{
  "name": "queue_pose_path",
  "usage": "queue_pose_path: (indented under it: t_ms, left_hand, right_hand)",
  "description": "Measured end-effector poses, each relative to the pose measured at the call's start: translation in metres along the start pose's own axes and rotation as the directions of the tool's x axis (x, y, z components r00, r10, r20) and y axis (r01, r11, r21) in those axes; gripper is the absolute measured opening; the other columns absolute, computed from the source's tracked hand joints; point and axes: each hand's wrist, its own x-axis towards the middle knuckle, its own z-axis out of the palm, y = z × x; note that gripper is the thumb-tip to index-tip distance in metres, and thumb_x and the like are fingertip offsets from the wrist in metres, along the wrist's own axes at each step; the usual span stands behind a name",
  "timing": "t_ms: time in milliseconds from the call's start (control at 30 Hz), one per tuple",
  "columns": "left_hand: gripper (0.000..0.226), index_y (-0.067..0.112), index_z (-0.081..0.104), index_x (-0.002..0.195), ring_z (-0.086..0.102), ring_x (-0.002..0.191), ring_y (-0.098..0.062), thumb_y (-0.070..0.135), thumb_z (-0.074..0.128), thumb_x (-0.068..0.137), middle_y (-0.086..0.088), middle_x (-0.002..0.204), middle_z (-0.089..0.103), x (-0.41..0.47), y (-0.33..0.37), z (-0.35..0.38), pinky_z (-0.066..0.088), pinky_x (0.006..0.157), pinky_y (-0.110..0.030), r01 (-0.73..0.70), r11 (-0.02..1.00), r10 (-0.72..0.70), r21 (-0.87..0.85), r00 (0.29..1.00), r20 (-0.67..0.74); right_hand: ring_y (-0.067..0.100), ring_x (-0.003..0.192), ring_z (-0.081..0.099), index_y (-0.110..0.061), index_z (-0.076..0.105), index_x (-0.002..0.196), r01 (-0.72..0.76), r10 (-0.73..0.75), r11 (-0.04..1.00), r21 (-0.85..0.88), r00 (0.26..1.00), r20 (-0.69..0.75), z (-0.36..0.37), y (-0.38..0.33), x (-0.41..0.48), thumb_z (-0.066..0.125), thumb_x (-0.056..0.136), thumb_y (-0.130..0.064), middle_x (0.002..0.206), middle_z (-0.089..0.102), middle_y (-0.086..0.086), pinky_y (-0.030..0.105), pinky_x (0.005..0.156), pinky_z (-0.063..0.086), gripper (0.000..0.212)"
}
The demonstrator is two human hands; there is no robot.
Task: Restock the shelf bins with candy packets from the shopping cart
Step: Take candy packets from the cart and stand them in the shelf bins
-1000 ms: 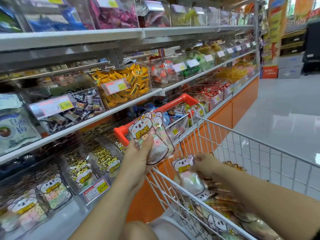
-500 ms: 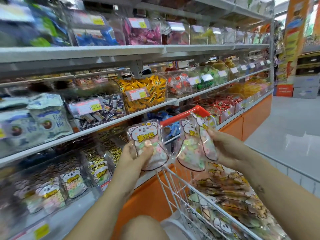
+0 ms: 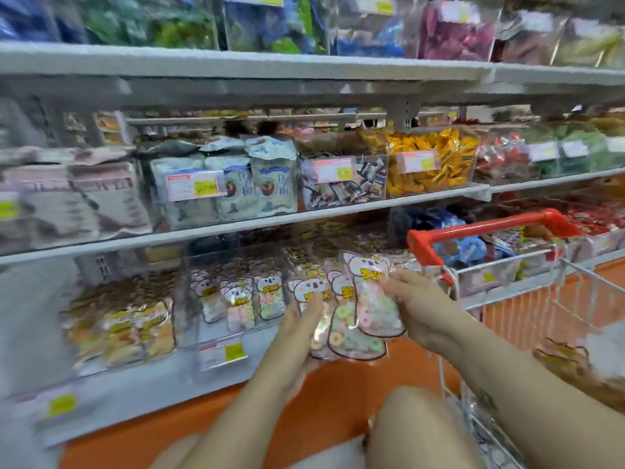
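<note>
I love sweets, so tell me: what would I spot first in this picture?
Probably the bear-shaped candy packets fanned out in the middle, gripped by the left hand and right hand. Just right of them is the shopping cart's bright red handle. On the shelf above sits a bin of yellow candies.

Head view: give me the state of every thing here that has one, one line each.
candy packets, fanned together, held by both hands in front of the lower shelf.
left hand, gripping them from below, thumb on front.
right hand, pinching their right edge.
shelf bin, partly filled, packets upright.
shopping cart, beside the shelf, more packets inside.
</note>
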Motion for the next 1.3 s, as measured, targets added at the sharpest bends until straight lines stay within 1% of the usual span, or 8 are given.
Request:
queue_pose_path:
  t_ms: [167,333,467,567,733,1000,1133,1300]
  left_hand:
    - [0.026,0.043,0.042,0.098,0.064,0.061,0.013,0.043,0.066,0.088,0.038,0.081,0.058,-0.009,-0.016,-0.035,0.052,0.057,-0.021,0.041,0.998,-0.039,0.052,0.998,-0.039]
    - [0.087,0.039,0.037,0.133,0.065,0.107,-0.011,0.059,0.083,0.062,0.016,0.126,0.062,-0.002,-0.016,-0.075,0.057,0.082,-0.037,0.008,0.999,-0.002,0.046,0.993,-0.122]
    - [0.057,0.044,0.043,0.128,0.065,0.087,-0.002,0.035,0.077,0.083,0.021,0.110,0.065,0.001,0.003,-0.110,0.055,0.069,-0.025,-0.045,0.987,0.073,0.155,0.981,-0.182]
    - [0.093,0.042,0.025,0.149,0.061,0.116,-0.010,0.047,0.081,0.076,0.021,0.135,0.054,0.008,0.026,-0.135,0.053,0.096,-0.034,-0.087,0.942,0.175,0.324,0.952,-0.253]
    - [0.114,0.042,0.013,0.153,0.045,0.133,-0.004,0.052,0.082,0.063,0.016,0.152,0.040,0.042,0.053,-0.183,0.039,0.112,-0.033,-0.094,0.748,0.375,0.657,0.876,-0.302]
    - [0.109,0.030,-0.011,0.152,0.052,0.120,-0.029,0.065,0.063,0.080,-0.006,0.139,0.030,0.092,0.055,-0.201,0.048,0.087,-0.035,0.238,0.198,0.427,0.951,0.852,-0.303]
    - [0.114,0.026,-0.015,0.154,0.036,0.139,-0.029,0.071,0.060,0.080,-0.007,0.149,0.028,0.114,0.044,-0.209,0.019,0.118,-0.054,0.329,0.022,0.238,0.944,0.915,-0.325]
    - [0.098,0.030,0.002,0.156,0.011,0.151,-0.027,0.072,0.054,0.084,-0.006,0.158,0.027,0.124,0.047,-0.217,-0.011,0.114,-0.068,0.258,-0.132,0.054,0.957,0.966,-0.253]
  right_hand:
    - [0.033,0.089,0.060,-0.001,0.058,0.112,-0.114,0.114,0.991,0.070,0.993,0.001,0.045,0.054,0.017,0.063,0.094,-0.008,0.099,0.057,0.022,0.039,0.076,0.049,0.021]
    - [0.019,0.065,0.053,-0.008,0.051,0.087,-0.089,0.082,0.994,0.060,0.989,0.120,0.096,0.070,0.023,0.061,0.095,-0.005,0.072,0.050,0.011,0.030,0.060,0.042,0.013]
    - [0.017,0.073,0.051,0.001,0.050,0.088,-0.024,0.024,1.000,-0.003,0.971,0.237,0.137,0.061,0.036,0.058,0.097,-0.006,0.078,0.050,0.007,0.029,0.068,0.042,0.014]
    - [0.008,0.071,0.061,-0.010,0.060,0.096,-0.052,0.054,0.999,-0.016,0.930,0.363,0.162,0.042,0.057,0.056,0.098,-0.003,0.077,0.065,-0.003,0.029,0.072,0.049,0.008]
    - [0.016,0.088,0.065,-0.014,0.058,0.119,-0.083,0.203,0.963,-0.257,0.851,0.485,0.195,0.034,0.115,0.069,0.087,0.000,0.088,0.074,-0.006,0.043,0.086,0.047,0.037]
    - [0.031,0.073,0.062,-0.010,0.054,0.090,-0.128,0.312,0.926,-0.356,0.790,0.527,0.232,0.084,0.176,0.063,0.075,0.025,0.076,0.068,0.005,0.047,0.063,0.053,0.039]
    - [0.030,0.066,0.055,-0.010,0.051,0.096,-0.184,0.364,0.908,-0.377,0.791,0.491,0.233,0.106,0.192,0.062,0.064,0.023,0.068,0.058,0.013,0.049,0.068,0.045,0.047]
    - [0.011,0.049,0.046,-0.016,0.043,0.084,-0.131,0.386,0.858,-0.497,0.802,0.455,0.235,0.132,0.190,0.055,0.077,0.021,0.059,0.047,-0.002,0.028,0.046,0.036,0.040]
